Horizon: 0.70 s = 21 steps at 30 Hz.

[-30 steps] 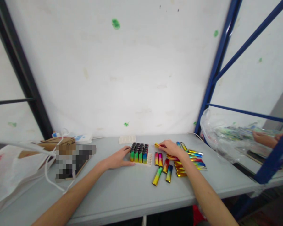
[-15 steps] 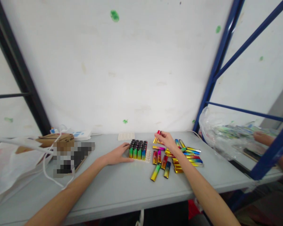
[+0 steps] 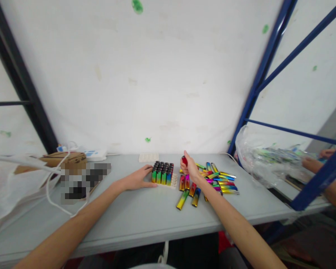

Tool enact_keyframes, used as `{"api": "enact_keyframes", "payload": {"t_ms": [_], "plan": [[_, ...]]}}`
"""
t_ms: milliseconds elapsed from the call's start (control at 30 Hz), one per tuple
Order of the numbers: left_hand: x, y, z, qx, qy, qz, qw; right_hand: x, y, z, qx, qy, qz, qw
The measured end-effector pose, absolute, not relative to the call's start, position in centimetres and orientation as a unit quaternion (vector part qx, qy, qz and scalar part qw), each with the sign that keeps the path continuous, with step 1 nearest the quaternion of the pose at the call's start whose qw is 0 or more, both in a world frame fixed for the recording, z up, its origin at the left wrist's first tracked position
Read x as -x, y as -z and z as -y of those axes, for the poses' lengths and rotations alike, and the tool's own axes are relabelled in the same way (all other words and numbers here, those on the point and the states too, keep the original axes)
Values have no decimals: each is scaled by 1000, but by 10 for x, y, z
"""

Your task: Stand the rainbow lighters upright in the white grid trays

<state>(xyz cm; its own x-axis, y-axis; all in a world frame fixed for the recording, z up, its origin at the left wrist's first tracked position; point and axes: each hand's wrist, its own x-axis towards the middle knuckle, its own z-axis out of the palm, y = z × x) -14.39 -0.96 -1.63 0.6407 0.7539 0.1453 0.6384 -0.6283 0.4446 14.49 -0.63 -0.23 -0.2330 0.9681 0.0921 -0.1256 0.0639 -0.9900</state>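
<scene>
A white tray (image 3: 174, 182) holds several upright lighters (image 3: 162, 173) with black tops and shiny green, yellow and blue bodies. My left hand (image 3: 138, 178) grips the tray's left end, thumb at the front corner and fingers by the back. Holes at the tray's right end show no lighters. My right hand (image 3: 190, 170) is closed round a red lighter (image 3: 184, 160), raised over the table with its end sticking up from the fist. Below that hand lie loose lighters, among them a green-yellow lighter (image 3: 182, 200) and a blue-gold lighter (image 3: 196, 197).
A pile of shiny lighters (image 3: 228, 184) lies right of my right forearm. A second white tray (image 3: 148, 157) rests by the wall. Cardboard (image 3: 68, 158) and a white cable (image 3: 49, 192) are at left. Beyond the blue post (image 3: 310, 190) are a plastic bag (image 3: 249, 157) and another person's hand (image 3: 312, 164).
My right hand has turned the red lighter more upright and closed its fingers round it, moving slightly left. My left hand stays at the tray. The view has shifted a little.
</scene>
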Motion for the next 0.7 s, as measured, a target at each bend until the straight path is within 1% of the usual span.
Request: {"api": "enact_keyframes", "payload": {"t_ms": [100, 300, 433, 600, 700], "plan": [[144, 16, 10, -889, -164, -389, 177, -140, 8, 5, 435, -512, 538, 510], [144, 17, 9, -893, -155, -386, 172, -134, 13, 6, 457, -457, 585, 489], [145, 19, 8, -898, -160, -376, 164, -135, 14, 5, 469, -447, 600, 470], [145, 20, 6, -898, -161, -378, 161, -136, 11, 7, 468, -433, 593, 492], [145, 20, 6, -899, -170, -372, 159, -141, 6, 8, 445, -452, 608, 477]]}}
